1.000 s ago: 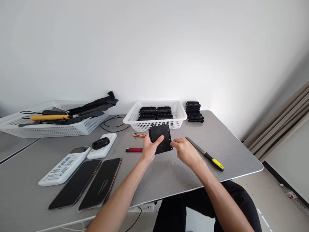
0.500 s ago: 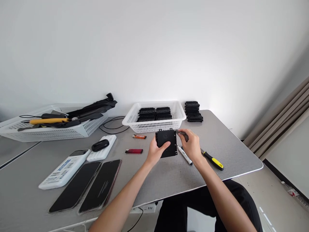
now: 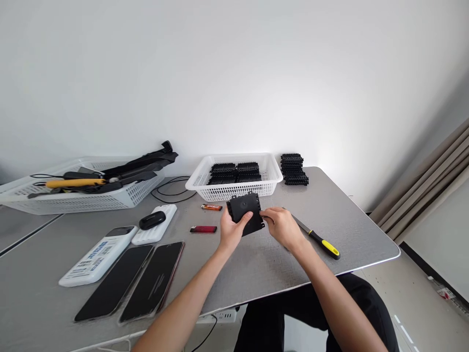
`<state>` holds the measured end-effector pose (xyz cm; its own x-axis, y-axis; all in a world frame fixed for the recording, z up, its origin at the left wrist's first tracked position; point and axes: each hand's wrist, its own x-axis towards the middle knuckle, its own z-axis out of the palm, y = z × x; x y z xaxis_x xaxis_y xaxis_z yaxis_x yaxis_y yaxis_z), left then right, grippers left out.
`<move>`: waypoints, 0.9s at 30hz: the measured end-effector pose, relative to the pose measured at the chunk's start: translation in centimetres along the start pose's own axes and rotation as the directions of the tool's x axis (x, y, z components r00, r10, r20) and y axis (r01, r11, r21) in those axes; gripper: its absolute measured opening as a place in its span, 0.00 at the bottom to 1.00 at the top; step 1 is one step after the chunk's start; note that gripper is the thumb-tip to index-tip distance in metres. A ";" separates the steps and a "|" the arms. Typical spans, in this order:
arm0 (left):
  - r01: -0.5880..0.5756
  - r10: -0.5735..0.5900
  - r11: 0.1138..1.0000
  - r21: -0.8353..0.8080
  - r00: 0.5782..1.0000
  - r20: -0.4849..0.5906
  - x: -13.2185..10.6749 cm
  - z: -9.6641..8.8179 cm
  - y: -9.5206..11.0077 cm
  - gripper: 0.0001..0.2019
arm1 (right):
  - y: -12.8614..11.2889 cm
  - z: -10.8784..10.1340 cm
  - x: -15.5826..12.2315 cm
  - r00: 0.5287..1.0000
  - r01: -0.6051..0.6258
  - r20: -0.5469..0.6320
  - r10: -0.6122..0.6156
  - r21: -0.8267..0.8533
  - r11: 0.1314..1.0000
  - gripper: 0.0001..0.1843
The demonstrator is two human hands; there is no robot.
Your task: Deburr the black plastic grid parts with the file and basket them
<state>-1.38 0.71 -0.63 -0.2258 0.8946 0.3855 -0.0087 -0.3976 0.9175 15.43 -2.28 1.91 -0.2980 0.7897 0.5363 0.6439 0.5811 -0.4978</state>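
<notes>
White plastic makes up the long basket (image 3: 91, 200) far to the left of the black plate, and it holds black tools and one with a yellow handle. Nearer the person, still left of the plate, lie two dark phones (image 3: 135, 281) side by side, a white box with blue print (image 3: 97, 254) and a white power bank (image 3: 156, 223) with a black mouse (image 3: 152, 220) on top. A red lighter (image 3: 203, 229) and an orange lighter (image 3: 211, 207) lie just left of the plate.

The left hand (image 3: 230, 230) holds the black plate (image 3: 245, 213) above the grey table (image 3: 256, 264), with the thumb across its front and the fingers behind. The plate is square, tilted a little, with small tabs along its edges. The right hand (image 3: 282, 227) touches the plate's right edge with pinched fingertips; I cannot tell if it holds anything small there.

Behind the plate sits a small white basket (image 3: 271, 181) filled with black parts. A stack of black parts (image 3: 294, 169) stands on the table behind and to the right of the plate. A file with a yellow and black handle (image 3: 318, 239) lies right of the plate, partly hidden by the right hand.
</notes>
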 end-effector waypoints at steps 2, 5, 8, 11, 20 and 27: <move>-0.038 0.039 0.997 0.064 0.999 -0.017 0.0 -0.2 0.0 0.23 | 0.4 -0.6 0.0 0.997 -0.048 0.055 0.047 0.026 0.998 0.14; -0.110 0.108 0.969 0.222 0.994 0.020 -0.1 -0.6 0.1 0.11 | 0.9 -1.1 0.2 0.966 -0.245 -0.046 0.256 0.174 0.954 0.11; -0.258 0.236 0.907 0.332 0.966 0.106 -0.2 -0.7 0.1 0.08 | 1.0 -0.9 0.5 0.900 -0.361 -0.037 0.434 0.491 0.793 0.12; -0.402 0.368 0.799 0.447 0.915 0.166 -0.3 -0.9 0.1 0.11 | 0.8 -0.2 0.6 0.870 -0.390 0.112 0.481 0.753 0.530 0.14; -0.532 0.594 0.467 0.707 0.780 0.195 -0.4 -1.9 -0.8 0.09 | 0.1 0.8 0.7 0.795 -0.446 0.326 0.511 0.886 0.129 0.24; -0.459 0.493 0.853 0.248 0.865 -0.096 -0.2 -0.4 -0.6 0.18 | -0.2 2.1 0.9 0.696 -0.373 0.300 0.653 0.927 -0.028 0.22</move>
<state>-1.73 0.75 -1.33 -0.2933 0.5582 0.7761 0.3380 -0.6988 0.6304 13.51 -1.25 1.09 0.0017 0.9878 -0.1559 -0.5602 -0.1282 -0.8183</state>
